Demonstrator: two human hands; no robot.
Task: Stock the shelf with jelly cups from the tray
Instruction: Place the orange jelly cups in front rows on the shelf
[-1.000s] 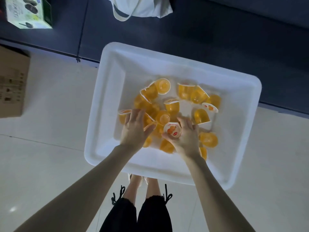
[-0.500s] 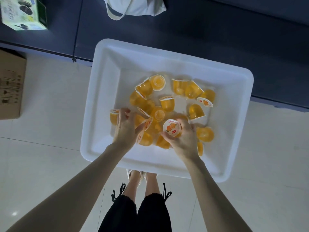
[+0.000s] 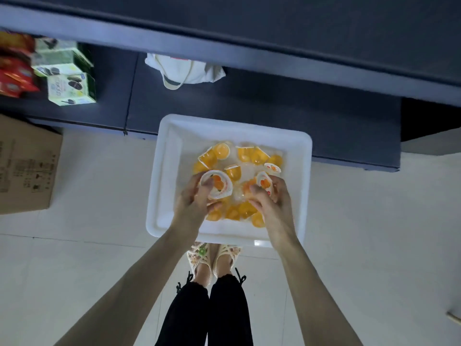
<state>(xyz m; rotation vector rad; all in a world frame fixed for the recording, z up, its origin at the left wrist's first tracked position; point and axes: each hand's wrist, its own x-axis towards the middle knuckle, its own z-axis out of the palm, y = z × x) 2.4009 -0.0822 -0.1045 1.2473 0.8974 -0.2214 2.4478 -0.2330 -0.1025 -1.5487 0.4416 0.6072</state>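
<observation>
The person stands over a white tray (image 3: 159, 196) on the pale floor (image 3: 99, 245). In this view the tray's 12 o'clock edge overlaps the lowest board of a dark shelf (image 3: 287, 116). Both hands are down in the tray.

The left hand (image 3: 195, 203) has its fingers curled round a cup (image 3: 217, 184) whose printed lid faces up, with one digit lying across the lid's 9 o'clock side. More white rim shows just under that lid; whether the hand holds more than one cup cannot be told. The right hand (image 3: 275, 199) grips a second cup (image 3: 265, 182), whose lid is tilted towards the left hand. The two held cups are near each other but apart, over the middle of the tray.

Loose cups (image 3: 245, 154) of orange jelly lie scattered on the tray's bottom. Most sit in an arc from 10 to 2 o'clock, several on their sides. A cluster also lies at 6 o'clock between the wrists.

On the shelf board, at 11 o'clock from the tray, lies a white bag (image 3: 184, 71). Further out at 10 o'clock stand green-and-white boxes (image 3: 72, 88), with red packs (image 3: 12, 78) beside them at the frame's edge. A carton (image 3: 25, 166) sits on the floor at 9 o'clock, well apart from the tray. At 6 o'clock the person's feet (image 3: 214, 258), in sandals, stand just beside the tray's rim.
</observation>
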